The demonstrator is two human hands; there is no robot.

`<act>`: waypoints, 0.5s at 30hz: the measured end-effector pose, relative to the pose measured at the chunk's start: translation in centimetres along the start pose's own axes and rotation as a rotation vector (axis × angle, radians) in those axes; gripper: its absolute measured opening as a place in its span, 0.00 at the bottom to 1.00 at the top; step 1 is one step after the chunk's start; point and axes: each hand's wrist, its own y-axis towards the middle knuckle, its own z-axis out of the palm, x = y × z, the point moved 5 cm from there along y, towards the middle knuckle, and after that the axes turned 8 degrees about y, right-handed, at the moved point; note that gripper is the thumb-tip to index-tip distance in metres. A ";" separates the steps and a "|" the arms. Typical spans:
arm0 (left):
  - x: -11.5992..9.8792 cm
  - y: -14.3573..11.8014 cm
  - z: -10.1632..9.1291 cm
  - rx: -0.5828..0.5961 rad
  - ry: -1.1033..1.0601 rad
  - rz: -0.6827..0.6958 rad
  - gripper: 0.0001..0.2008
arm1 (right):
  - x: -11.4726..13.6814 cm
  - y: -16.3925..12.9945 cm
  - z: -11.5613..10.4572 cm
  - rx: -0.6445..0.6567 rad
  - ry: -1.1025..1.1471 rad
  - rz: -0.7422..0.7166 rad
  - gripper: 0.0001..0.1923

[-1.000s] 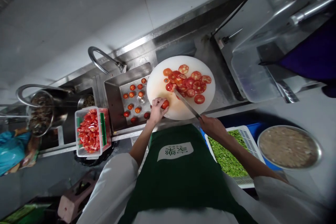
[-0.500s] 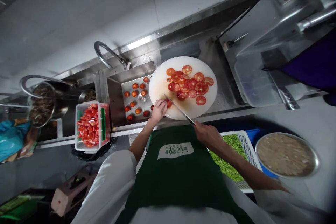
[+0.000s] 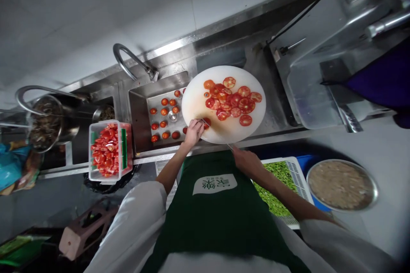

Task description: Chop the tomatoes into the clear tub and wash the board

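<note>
My left hand is closed on a tomato at the near left edge of a round white cutting board. My right hand grips the handle of a knife, and its blade slants left across the board to the tomato beside my left fingertips. The blade is thin and hard to make out here. Many red tomato slices lie spread over the middle and right of the board. An orange-red end piece sits at their far left.
Whole tomatoes lie in the steel sink left of the board, under a curved faucet. A clear tub holds cut tomato. Near my right arm are a white basket of chopped greens and a round metal pan.
The knife blade has turned from standing clear over the board to lying against the tomato, and my right hand has shifted slightly left. My left hand stays on the tomato.
</note>
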 end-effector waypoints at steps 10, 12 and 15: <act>1.4 4.8 -1.0 0.521 -0.165 0.217 0.30 | -9.1 -5.7 2.2 -0.105 0.021 0.102 0.13; 1.6 4.9 0.0 0.547 -0.173 0.199 0.26 | -8.3 -4.7 1.9 -0.140 0.029 0.112 0.13; 1.5 3.7 0.9 0.374 -0.186 0.038 0.24 | -6.3 -3.1 1.8 -0.166 0.043 0.108 0.14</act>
